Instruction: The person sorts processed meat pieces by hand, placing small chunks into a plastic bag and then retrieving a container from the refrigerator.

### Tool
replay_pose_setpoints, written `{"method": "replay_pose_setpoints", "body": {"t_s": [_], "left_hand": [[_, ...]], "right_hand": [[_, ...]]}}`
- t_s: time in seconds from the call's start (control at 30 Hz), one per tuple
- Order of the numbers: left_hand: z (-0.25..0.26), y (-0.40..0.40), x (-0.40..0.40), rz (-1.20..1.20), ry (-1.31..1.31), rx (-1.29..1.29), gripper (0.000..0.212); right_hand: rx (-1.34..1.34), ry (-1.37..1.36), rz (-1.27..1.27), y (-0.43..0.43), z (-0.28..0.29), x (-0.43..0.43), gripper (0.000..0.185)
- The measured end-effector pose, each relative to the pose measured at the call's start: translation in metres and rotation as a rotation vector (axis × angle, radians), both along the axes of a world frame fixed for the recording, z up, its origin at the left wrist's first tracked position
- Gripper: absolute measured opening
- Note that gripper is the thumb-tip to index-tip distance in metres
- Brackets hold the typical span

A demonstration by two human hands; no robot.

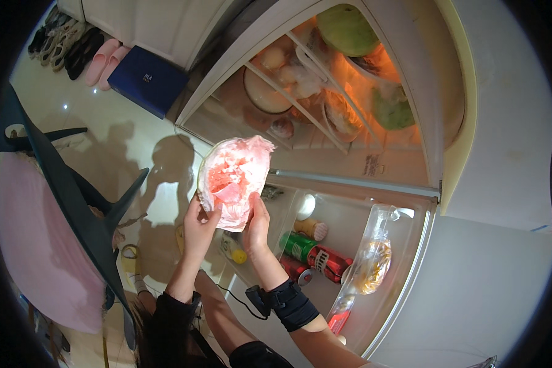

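Observation:
A partly peeled pomelo (pixel 233 177) with pink flesh, pale pith and a strip of green rind on its left edge is held up between my two hands. My left hand (pixel 202 230) grips its lower left side, the thumb against the pith. Along the lower right side lie the fingers of my right hand (pixel 257 225). Bright light washes out part of the fruit. It hangs in front of the open refrigerator (pixel 303 161), apart from the shelves. A black strap (pixel 292 306) with a cable is around my right forearm.
Green fruits (pixel 347 30), eggs (pixel 272 57) and a pot (pixel 267 89) sit inside the refrigerator. Its open door (pixel 395 322) carries drink cans (pixel 329 263) and a wrapped item (pixel 375 267). A dark chair (pixel 69 202) with a pink cushion (pixel 41 248) stands left. Behind are a blue box (pixel 148 80) and shoes (pixel 64 43).

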State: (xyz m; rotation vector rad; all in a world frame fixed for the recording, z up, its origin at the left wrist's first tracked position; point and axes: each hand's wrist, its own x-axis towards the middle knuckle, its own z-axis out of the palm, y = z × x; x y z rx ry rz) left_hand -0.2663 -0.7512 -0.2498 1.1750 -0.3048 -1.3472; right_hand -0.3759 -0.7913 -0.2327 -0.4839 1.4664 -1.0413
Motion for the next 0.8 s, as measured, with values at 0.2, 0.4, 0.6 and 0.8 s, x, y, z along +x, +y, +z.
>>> {"method": "replay_pose_setpoints", "body": {"t_s": [0.2, 0.4, 0.6, 0.8], "left_hand": [[-0.003, 0.003, 0.010, 0.053, -0.074, 0.016, 0.038], [0.005, 0.004, 0.006, 0.013, -0.054, 0.048, 0.038], [0.004, 0.007, 0.013, -0.014, -0.034, 0.037, 0.043], [-0.003, 0.007, 0.015, -0.045, -0.047, 0.050, 0.046]], "right_hand": [[-0.417, 0.781, 0.081, -0.049, 0.032, 0.009, 0.043], [-0.846, 1.324, 0.120, -0.166, 0.091, 0.019, 0.046], [-0.953, 1.801, 0.382, -0.234, 0.113, -0.009, 0.042], [-0.908, 1.898, 0.600, -0.240, 0.122, -0.024, 0.037]]}}
